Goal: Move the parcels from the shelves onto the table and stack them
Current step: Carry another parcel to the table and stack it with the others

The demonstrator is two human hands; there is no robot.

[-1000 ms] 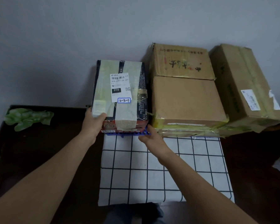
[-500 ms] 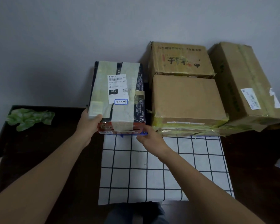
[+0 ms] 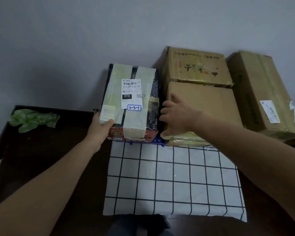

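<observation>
A dark printed parcel (image 3: 134, 92) wrapped in pale tape, with a white label marked 3-3-1, stands at the back of the table on something blue. My left hand (image 3: 100, 128) grips its near left corner, thumb on top. My right hand (image 3: 175, 116) is off the parcel, fingers spread, resting against the side of the plain brown box (image 3: 209, 103) just to its right. That brown box sits on a flatter taped box (image 3: 186, 140). Behind it stands a printed brown carton (image 3: 197, 68), and a long taped carton (image 3: 262, 92) lies at the far right.
A white cloth with a black grid (image 3: 174, 181) covers the near middle of the dark table (image 3: 41, 159). A crumpled green plastic bag (image 3: 32, 119) lies at the table's back left. A grey wall rises right behind the boxes.
My right hand let go of the parcel's near right corner and moved up and right onto the brown box. The left hand still grips the parcel's left corner.
</observation>
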